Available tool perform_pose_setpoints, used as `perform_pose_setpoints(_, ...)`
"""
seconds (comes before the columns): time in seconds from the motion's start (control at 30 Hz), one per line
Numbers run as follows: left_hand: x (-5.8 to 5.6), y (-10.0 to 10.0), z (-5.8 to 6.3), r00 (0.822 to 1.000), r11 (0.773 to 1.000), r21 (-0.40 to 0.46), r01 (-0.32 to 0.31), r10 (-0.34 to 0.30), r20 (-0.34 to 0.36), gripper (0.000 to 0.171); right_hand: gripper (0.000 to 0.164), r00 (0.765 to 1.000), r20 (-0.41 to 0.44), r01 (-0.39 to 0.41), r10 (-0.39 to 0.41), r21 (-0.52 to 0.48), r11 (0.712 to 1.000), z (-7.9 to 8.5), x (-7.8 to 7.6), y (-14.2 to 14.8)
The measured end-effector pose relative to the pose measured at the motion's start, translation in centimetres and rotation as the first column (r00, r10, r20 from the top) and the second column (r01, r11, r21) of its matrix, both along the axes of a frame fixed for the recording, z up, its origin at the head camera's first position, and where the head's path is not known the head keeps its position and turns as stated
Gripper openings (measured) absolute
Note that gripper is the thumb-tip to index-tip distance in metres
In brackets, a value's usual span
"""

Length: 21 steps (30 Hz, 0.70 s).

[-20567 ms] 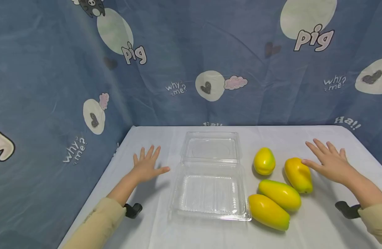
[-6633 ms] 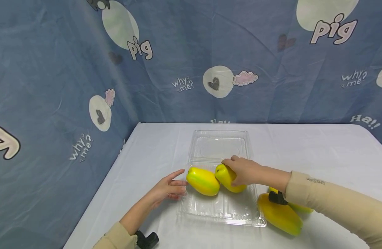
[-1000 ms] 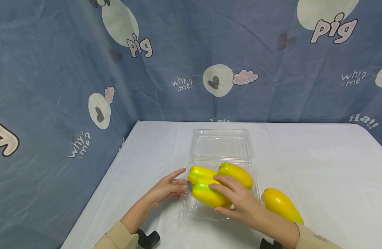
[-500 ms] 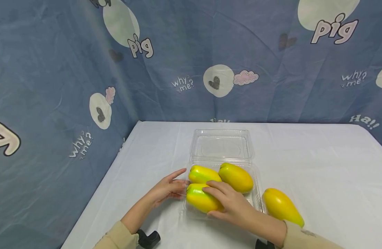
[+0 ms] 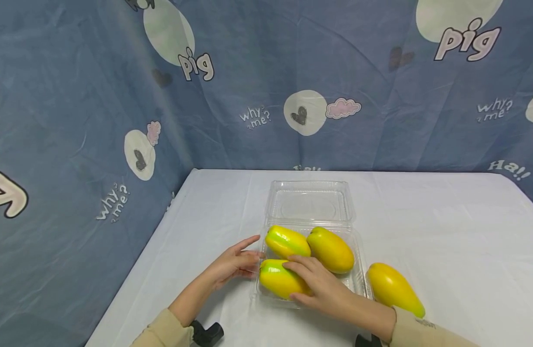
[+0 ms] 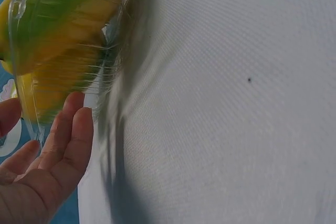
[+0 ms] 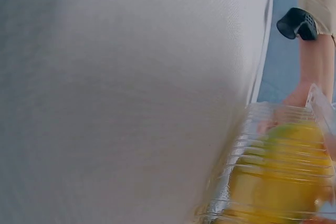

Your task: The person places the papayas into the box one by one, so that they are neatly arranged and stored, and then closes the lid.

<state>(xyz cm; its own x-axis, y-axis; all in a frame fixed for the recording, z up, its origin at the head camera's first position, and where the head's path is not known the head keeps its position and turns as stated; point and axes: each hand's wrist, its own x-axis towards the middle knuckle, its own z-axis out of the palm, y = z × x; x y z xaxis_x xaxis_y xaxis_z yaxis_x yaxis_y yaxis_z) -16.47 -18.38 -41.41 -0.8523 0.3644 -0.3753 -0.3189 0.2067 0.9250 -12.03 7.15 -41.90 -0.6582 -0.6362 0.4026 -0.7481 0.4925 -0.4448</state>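
Note:
My right hand [image 5: 322, 286] grips a yellow-green mango [image 5: 278, 278] in the near-left part of a clear plastic clamshell box [image 5: 358, 284]. Its fingers lie over the mango's top and right end, with the thumb on the near side. Behind it in the box are two more mangoes, one greenish-yellow [image 5: 287, 241] and one mostly yellow [image 5: 331, 251]. At the box's left wall is my left hand [image 5: 233, 264], fingers fairly straight with tips right at the rim. The left wrist view shows those fingers [image 6: 79, 140] beside the ribbed wall.
A fourth mango [image 5: 394, 288] lies on the white tablecloth [image 5: 457, 241], just right of the box. The box's hinged lid [image 5: 309, 200] lies folded back behind it. A blue printed curtain [image 5: 231, 72] hangs beyond the table.
Over the last second my right hand has brought the mango left and toward me within the box, and the two behind have shifted slightly. Earlier, all four mangoes lay outside. My left hand stays put.

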Motion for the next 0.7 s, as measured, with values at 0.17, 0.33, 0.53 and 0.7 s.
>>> perform_pose_setpoints(0.17,0.0,0.0,0.0,1.000,1.000,0.006,0.001,-0.001,0.005,0.067,0.056,1.000,0.014,0.008,-0.008,0.001,1.000,-0.2,-0.1,0.0)
perform_pose_setpoints(0.33,0.0,0.0,0.0,1.000,1.000,0.013,0.009,-0.009,0.003,0.067,0.055,0.999,0.026,0.020,-0.021,0.002,1.000,-0.2,-0.1,0.0)
perform_pose_setpoints(0.53,0.0,0.0,0.0,1.000,1.000,0.015,0.010,-0.010,0.006,0.068,0.055,0.995,0.096,0.039,-0.041,0.026,0.999,0.6,0.2,0.2)
perform_pose_setpoints(0.7,0.0,-0.1,0.0,1.000,1.000,0.021,0.010,-0.010,0.011,0.068,0.054,0.989,0.130,0.067,-0.067,0.003,0.998,2.4,0.3,1.2)
